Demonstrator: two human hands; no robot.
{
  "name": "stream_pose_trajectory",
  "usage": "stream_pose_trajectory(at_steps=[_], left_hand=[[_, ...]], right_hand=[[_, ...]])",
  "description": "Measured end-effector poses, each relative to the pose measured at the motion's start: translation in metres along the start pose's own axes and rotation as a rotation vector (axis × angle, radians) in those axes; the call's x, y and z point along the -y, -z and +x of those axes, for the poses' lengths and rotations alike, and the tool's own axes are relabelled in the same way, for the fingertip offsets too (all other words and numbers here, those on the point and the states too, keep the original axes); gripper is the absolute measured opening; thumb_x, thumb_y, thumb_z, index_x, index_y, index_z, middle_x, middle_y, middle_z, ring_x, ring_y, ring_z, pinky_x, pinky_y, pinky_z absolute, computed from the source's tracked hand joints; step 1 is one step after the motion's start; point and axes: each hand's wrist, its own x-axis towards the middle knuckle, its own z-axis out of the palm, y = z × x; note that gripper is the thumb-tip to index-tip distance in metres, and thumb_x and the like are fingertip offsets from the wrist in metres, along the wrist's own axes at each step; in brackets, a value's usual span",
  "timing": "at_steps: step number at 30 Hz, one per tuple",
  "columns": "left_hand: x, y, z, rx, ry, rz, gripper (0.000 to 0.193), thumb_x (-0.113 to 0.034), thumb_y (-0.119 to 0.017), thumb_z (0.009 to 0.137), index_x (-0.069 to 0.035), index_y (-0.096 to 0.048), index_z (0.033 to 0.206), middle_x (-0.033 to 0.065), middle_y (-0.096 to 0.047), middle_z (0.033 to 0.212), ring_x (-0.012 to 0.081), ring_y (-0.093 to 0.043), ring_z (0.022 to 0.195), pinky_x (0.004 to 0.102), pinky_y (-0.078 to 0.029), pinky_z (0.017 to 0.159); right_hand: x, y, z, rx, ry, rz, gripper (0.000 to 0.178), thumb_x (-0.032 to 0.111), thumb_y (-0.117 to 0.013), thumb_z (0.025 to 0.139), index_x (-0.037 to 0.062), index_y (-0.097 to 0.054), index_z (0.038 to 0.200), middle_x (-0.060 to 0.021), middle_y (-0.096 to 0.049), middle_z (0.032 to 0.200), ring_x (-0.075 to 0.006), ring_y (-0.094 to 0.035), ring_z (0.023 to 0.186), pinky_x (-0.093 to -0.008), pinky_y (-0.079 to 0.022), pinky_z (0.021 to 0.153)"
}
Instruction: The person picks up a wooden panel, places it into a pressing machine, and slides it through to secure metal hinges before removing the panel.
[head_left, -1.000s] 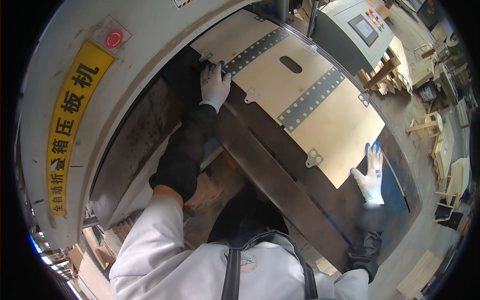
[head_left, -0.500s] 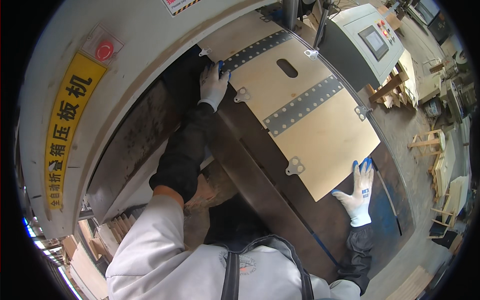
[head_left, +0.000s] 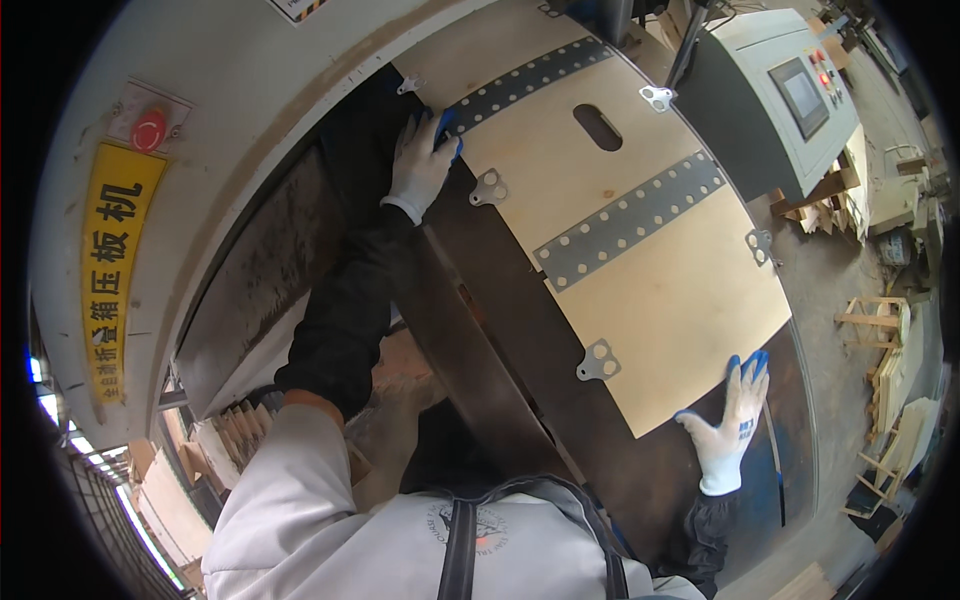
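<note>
Plywood panel (head_left: 690, 270), pale, rectangular and crossed by two dark grey perforated metal strips (head_left: 635, 220), is lying flat at two o'clock from the view's centre, on a dark brown metal machine bed (head_left: 640, 490). You are resting your left hand (head_left: 418, 168), in a white knit glove with blue fingertips, at eleven o'clock, beside one strip's end at the panel's near edge; its fingers are fanning slightly, though whether they are gripping the edge cannot be told. Your right hand (head_left: 728, 425), gloved alike, is spreading wide at four o'clock, fingertips meeting the panel's end edge, thumb standing apart, the palm enclosing nothing. Silver metal brackets (head_left: 592, 368) are jutting from the long edges; a dark oval slot (head_left: 597, 128) is showing between the strips. Beyond, a grey control console (head_left: 740, 100) is standing at two o'clock, while a round red push button (head_left: 149, 130) is sitting at ten.
</note>
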Motion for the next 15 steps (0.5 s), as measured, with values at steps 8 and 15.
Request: stream_pose_trajectory(at_steps=[8, 15], left_hand=[[-0.001, 0.008, 0.003, 0.030, 0.021, -0.045, 0.054, -0.034, -0.068, 0.101, -0.007, -0.062, 0.147, 0.0269, -0.055, 0.157, 0.0489, -0.041, 0.151, 0.0537, -0.029, 0.127], [-0.012, 0.004, 0.004, -0.008, 0.064, -0.046, 0.052, -0.035, -0.069, 0.101, -0.009, -0.064, 0.145, 0.0241, -0.057, 0.157, 0.0457, -0.043, 0.150, 0.0529, -0.030, 0.127]], right_hand=[[0.004, -0.003, 0.004, 0.015, 0.029, 0.004, 0.134, 0.068, -0.090, 0.069, 0.0067, -0.028, 0.172, -0.0322, -0.021, 0.176, -0.0551, -0.020, 0.162, -0.0696, -0.018, 0.128], [0.009, 0.000, 0.003, 0.030, -0.020, -0.018, 0.137, 0.068, -0.092, 0.066, 0.0067, -0.030, 0.171, -0.0338, -0.020, 0.176, -0.0563, -0.022, 0.161, -0.0694, -0.018, 0.129]])
